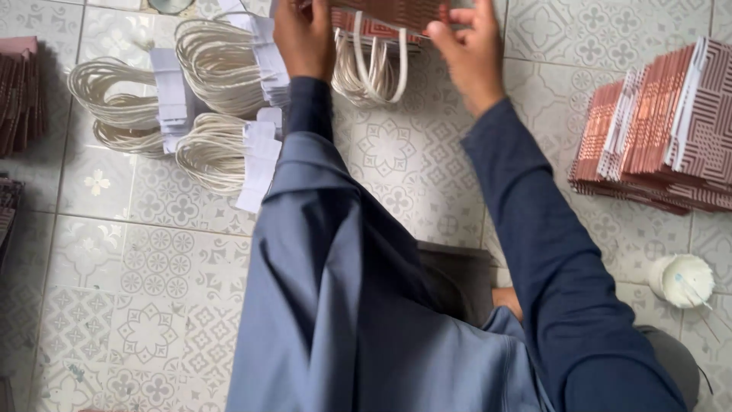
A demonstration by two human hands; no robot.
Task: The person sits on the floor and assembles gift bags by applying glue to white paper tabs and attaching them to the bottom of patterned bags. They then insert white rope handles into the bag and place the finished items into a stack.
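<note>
Up at the top edge, both hands pinch a red patterned bag (396, 14) with white cord handles: left hand (303, 34) on one side, right hand (469, 46) on the other. Bare patterned floor (152, 282) lies near. Flat bags (659, 130) sit stacked right, cord bundles (191, 91) left, a small white cup (681, 280) low right.

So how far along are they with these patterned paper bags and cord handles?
Done, it seems: one red-brown patterned paper bag under the hands already carries cream cord handles. In hand: left hand and right hand grip another patterned bag. Left: banded bundles of cream cord and a stack of flat patterned bags, handles unseen.
</note>
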